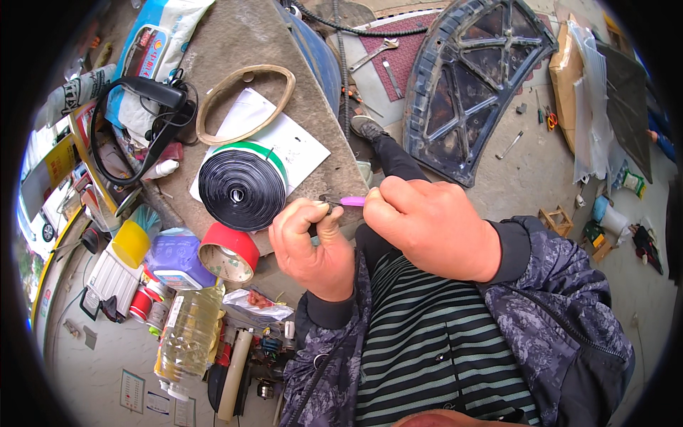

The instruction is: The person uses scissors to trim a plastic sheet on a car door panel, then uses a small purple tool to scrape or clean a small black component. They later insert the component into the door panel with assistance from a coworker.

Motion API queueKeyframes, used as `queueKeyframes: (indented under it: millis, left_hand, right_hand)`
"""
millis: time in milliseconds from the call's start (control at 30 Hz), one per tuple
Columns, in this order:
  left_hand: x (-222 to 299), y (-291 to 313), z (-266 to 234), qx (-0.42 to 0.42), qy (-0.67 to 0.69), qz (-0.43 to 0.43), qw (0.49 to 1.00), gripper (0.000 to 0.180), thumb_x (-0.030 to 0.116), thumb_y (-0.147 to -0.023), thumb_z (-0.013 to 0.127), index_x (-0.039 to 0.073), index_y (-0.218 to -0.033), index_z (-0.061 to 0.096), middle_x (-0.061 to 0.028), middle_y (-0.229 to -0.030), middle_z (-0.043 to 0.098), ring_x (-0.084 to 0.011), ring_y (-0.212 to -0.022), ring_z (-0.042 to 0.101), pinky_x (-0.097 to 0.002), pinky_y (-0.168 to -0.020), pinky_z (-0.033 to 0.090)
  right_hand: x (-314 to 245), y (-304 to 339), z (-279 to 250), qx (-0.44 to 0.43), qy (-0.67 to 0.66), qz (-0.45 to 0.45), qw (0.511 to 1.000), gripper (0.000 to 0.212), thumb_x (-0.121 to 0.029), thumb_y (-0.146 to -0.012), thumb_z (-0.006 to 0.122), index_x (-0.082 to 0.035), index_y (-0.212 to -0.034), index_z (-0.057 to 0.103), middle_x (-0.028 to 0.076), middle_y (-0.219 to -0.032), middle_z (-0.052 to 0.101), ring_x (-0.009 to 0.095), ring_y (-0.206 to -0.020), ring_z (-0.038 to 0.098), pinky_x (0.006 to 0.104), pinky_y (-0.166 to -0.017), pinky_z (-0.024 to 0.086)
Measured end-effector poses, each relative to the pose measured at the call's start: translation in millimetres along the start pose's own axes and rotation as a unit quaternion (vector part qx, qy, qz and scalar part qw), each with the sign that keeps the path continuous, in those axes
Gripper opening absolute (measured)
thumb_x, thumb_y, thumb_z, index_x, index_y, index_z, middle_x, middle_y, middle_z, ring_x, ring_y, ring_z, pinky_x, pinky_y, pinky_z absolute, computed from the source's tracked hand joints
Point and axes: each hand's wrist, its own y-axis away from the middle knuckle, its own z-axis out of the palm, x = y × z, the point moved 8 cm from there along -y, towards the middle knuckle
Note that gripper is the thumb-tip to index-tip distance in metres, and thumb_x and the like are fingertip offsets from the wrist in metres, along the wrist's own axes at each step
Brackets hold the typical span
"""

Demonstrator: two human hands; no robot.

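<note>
My left hand (313, 249) is closed, with thumb and index finger pinching a small dark piece (327, 200) whose kind I cannot make out. Close to its right, my right hand (430, 226) is wrapped round a slim purple-pink object (352, 201); only its tip shows, so its kind is hidden. The tip meets or nearly meets the dark piece. Left of my hands, a coiled roll of black strip (219, 193) with a green and white edge lies on white paper (302, 153). A beige oval ring (204, 117) rests partly on that paper.
The worktable (242, 32) also holds a black headset (107, 167). Red tape (245, 249), a purple container (174, 256) and a bottle of yellowish liquid (186, 341) stand at the left. On the floor lie a large black ribbed panel (427, 92), a wrench (373, 53) and red-handled scissors (551, 119).
</note>
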Motion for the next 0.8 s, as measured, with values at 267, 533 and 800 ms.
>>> queueKeyframes:
  millis: [267,533,800]
  left_hand:
    - [0,0,-1,-0.002,-0.019,0.008,1.000,0.029,0.008,-0.089,0.091,0.011,-0.106,0.068,-0.0051,-0.100,0.074,-0.0263,-0.093,0.070,-0.0393,-0.086,0.052]
    - [1,0,0,0.002,-0.020,0.018,1.000,0.030,0.008,-0.089,0.091,0.011,-0.106,0.068,-0.0050,-0.099,0.074,-0.0268,-0.092,0.070,-0.0396,-0.086,0.052]
    - [1,2,0,-0.043,-0.021,0.025,0.999,0.023,0.006,-0.100,0.084,0.005,-0.113,0.065,-0.0104,-0.112,0.068,-0.0240,-0.101,0.067,-0.0345,-0.086,0.057]
  right_hand:
    - [5,8,-4,0.024,-0.037,0.004,0.999,0.025,-0.013,-0.087,0.071,-0.009,-0.111,0.064,0.004,-0.091,0.058,0.021,-0.077,0.071,0.0350,-0.061,0.056]
    - [6,9,-1,0.022,-0.019,-0.002,1.000,0.027,-0.014,-0.087,0.072,-0.007,-0.111,0.064,0.004,-0.090,0.058,0.020,-0.076,0.071,0.0344,-0.061,0.056]
    - [4,9,3,0.008,-0.020,-0.006,1.000,0.028,-0.015,-0.086,0.072,-0.007,-0.112,0.064,0.004,-0.090,0.057,0.019,-0.075,0.070,0.0342,-0.059,0.055]
